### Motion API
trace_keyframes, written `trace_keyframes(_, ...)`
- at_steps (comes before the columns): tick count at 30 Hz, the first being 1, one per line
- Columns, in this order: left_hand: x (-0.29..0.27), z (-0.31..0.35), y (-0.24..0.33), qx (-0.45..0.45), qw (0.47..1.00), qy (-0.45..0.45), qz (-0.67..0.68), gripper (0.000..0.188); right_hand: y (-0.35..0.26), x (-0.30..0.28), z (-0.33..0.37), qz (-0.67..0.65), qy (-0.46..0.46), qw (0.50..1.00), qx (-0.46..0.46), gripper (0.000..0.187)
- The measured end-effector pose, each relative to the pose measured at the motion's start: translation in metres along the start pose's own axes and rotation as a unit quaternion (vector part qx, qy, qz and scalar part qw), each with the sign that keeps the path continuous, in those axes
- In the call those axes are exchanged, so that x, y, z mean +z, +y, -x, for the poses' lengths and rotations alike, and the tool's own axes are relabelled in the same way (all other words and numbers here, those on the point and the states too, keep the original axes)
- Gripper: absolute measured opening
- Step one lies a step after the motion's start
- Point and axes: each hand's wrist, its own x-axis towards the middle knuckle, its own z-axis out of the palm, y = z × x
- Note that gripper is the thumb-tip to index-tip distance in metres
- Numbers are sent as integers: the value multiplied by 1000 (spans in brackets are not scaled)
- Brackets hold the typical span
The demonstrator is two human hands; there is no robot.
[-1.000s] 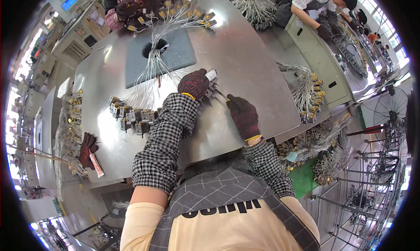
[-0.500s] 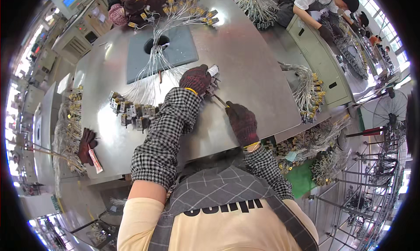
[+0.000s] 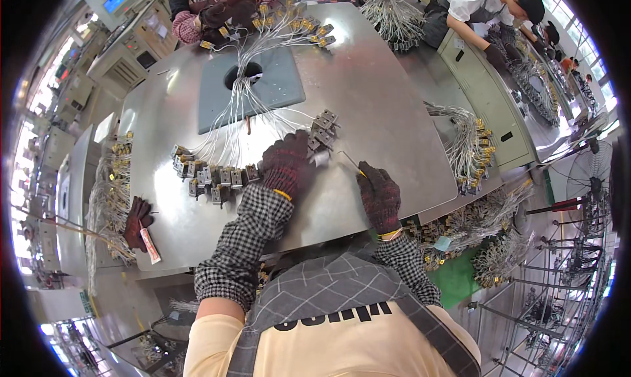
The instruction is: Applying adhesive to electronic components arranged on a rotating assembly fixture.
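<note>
Your right hand (image 3: 379,194) pinches 1 thin tool (image 3: 351,162); your left hand (image 3: 284,163) is beside metal connectors (image 3: 323,130), its grip I cannot tell.

The dark-red-gloved left hand (image 3: 285,161) is beside small grey metal blocks (image 3: 323,130) — wired in white. The dark-red-gloved right hand (image 3: 380,196) grips a thin metal tool (image 3: 350,162).

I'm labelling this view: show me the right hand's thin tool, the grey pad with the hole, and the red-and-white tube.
Thin tool (image 3: 350,162), head view: middle of its exposed shaft.
Grey pad (image 3: 282,82), head view: bare right part of its top.
Red-and-white tube (image 3: 150,245), head view: middle of its body.
</note>
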Motion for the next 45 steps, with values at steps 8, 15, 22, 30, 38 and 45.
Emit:
trace_keyframes(8,-12,-47,13,40,980,-34,192,66,11,9,-15,-15,27,997,77,31)
trace_keyframes(15,2,-64,6,18,965,-41,259,51,11,10,-37,83,40,994,-53,31)
trace_keyframes(22,-4,-57,10,-4,974,-36,224,38,-4,-4,-43,246,16,961,-127,38)
trace_keyframes(30,10,-64,6,30,976,4,215,36,2,4,-37,25,4,998,59,27)
trace_keyframes(38,14,-65,7,41,976,10,212,34,1,2,-33,-7,-43,999,6,29)
trace_keyframes(45,17,-67,5,31,977,14,210,34,-35,-12,-21,117,-100,987,-44,28)
